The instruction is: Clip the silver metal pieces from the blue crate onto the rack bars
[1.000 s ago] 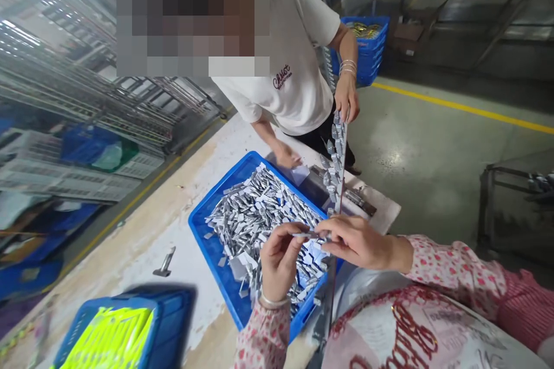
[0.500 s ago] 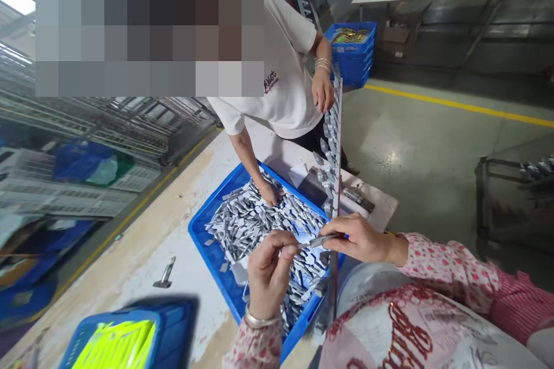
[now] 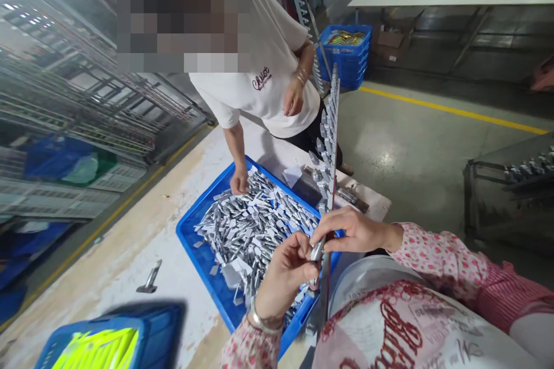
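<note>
My left hand point(image 3: 283, 274) is closed in a pinch on a small silver fish-shaped piece point(image 3: 317, 252), beside an upright metal bar. The fingers of my right hand point(image 3: 352, 229) curl over the bar and close on the same piece from above. Along the bar point(image 3: 333, 144) similar silver pieces point(image 3: 319, 176) are mounted in a row, sticking out to the left. Below my hands a blue tray point(image 3: 197, 259) holds a heap of loose silver pieces point(image 3: 251, 225) with pale flat tabs. My fingers hide where the held piece meets the bar.
Across the table point(image 3: 186, 202) a co-worker in a white shirt point(image 3: 264, 57) has one hand point(image 3: 239, 179) at the heap. At lower left are a blue bin point(image 3: 160, 334) with bright yellow pieces and a T-shaped metal tool point(image 3: 150, 278). Stacked blue crates point(image 3: 350, 63) stand behind.
My left hand has moved right and up to the bar, and my hands now meet at the silver piece. The co-worker's upper hand has left the bar; their other hand has shifted left over the heap.
</note>
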Available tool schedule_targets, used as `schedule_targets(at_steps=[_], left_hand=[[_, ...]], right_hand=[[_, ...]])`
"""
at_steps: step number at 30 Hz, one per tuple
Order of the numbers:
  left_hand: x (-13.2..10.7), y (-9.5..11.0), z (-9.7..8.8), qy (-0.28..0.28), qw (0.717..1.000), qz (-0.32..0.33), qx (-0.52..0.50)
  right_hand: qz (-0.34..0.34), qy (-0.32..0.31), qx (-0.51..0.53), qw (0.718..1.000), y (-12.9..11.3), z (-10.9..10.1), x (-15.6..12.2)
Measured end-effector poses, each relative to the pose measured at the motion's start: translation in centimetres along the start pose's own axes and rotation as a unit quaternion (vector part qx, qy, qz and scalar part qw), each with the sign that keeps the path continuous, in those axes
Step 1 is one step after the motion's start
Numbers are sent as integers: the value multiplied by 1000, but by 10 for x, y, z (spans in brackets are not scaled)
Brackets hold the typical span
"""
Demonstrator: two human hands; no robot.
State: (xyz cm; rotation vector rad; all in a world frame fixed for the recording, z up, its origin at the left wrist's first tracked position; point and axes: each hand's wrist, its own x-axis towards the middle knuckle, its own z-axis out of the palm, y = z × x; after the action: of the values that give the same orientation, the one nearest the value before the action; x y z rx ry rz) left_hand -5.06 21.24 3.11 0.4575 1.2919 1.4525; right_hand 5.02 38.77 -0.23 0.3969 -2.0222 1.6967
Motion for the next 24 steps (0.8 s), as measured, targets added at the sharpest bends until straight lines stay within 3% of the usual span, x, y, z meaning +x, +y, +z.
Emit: schedule_targets(at_steps=[4,7,11,15,17,21,22,24], left_hand=[[3,-6,3,123,983,139,10],[6,-10,5,193,956,215,45],[7,-14,0,188,953,221,91],[4,-10,-10,136,957,179,183],[6,-6,-14,143,948,191,212],[22,4,-17,195,926,242,214],[28,6,-18,205,922,250,213],[39,7,-20,214,916,252,226]], right_hand=[[63,70,-23,995,-3,9,1],[16,53,-136,989,-3,22,-1],[-65,31,-264,962,1,34,-3],[-57,32,-285,956,7,32,-7],[-48,49,-268,961,12,26,-9],[44,171,-240,955,33,11,-18],[78,181,-259,945,41,9,-21],[135,135,-318,929,59,8,-25]])
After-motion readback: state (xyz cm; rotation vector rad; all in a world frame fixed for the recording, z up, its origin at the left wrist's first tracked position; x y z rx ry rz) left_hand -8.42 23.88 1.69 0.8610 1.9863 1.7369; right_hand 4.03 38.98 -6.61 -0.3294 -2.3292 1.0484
